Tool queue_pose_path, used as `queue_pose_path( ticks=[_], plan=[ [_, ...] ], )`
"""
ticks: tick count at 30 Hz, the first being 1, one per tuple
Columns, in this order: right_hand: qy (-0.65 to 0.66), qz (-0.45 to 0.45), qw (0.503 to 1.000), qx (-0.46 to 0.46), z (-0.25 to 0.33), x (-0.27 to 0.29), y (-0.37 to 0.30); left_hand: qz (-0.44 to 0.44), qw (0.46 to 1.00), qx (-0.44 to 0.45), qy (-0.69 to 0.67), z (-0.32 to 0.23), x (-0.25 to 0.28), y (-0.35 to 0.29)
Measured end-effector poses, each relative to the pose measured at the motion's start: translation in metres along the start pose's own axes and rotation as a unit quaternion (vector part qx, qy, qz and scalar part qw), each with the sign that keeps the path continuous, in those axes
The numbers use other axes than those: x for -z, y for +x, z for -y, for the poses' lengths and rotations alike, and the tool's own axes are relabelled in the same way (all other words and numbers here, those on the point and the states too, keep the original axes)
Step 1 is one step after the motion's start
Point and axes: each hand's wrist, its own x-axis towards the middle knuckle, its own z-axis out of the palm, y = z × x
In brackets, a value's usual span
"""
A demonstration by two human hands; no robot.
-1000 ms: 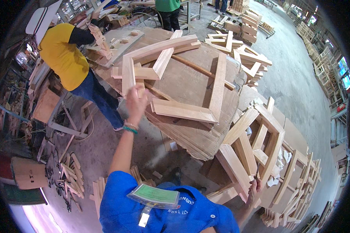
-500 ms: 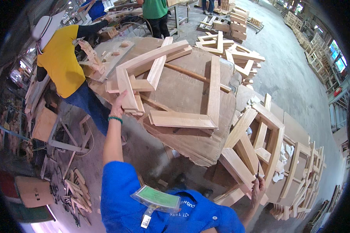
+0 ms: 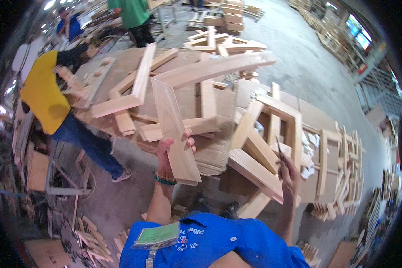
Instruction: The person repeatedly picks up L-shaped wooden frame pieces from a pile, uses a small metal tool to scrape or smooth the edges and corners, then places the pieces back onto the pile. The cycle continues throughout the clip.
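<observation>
My left hand is closed round one leg of a pale L-shaped wooden frame piece, held up over the table with its longer leg reaching away to the right. In my right hand is a thin dark pointed tool, tip upward; its exact kind is too small to make out. Beside that hand, at the right, lie a stack of joined wooden frames and a thick mitred board. Under the held piece, another angled frame rests on the cardboard-covered table.
A person in a yellow shirt works at the left, and another in green stands at the back. More frames are piled beyond the table. Slatted frames stand at the right, with white scraps alongside. Wood offcuts lie on the floor.
My left hand has lifted the L-shaped frame piece off the others and brought it right, closer to my body. My right hand keeps the pointed tool. The whole view has shifted.
</observation>
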Motion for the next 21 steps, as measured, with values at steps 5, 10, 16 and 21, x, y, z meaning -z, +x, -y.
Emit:
queue_pose_path(
  ticks=[5, 10, 16, 21],
  plan=[
    [-0.164, -0.018, 0.947, 0.277, 0.093, -0.008, 0.021, -0.007, 0.993, 0.118, -0.01, 0.066, -0.033, -0.024],
    [-0.193, 0.027, 0.916, 0.351, 0.102, -0.017, 0.047, 0.01, 0.979, 0.203, 0.003, 0.117, -0.06, -0.043],
    [-0.197, 0.031, 0.904, 0.377, 0.098, -0.016, 0.058, 0.033, 0.975, 0.218, 0.033, 0.142, -0.071, -0.061],
    [-0.214, 0.032, 0.897, 0.385, 0.096, -0.008, 0.06, 0.019, 0.972, 0.218, 0.089, 0.156, -0.09, -0.069]
  ],
)
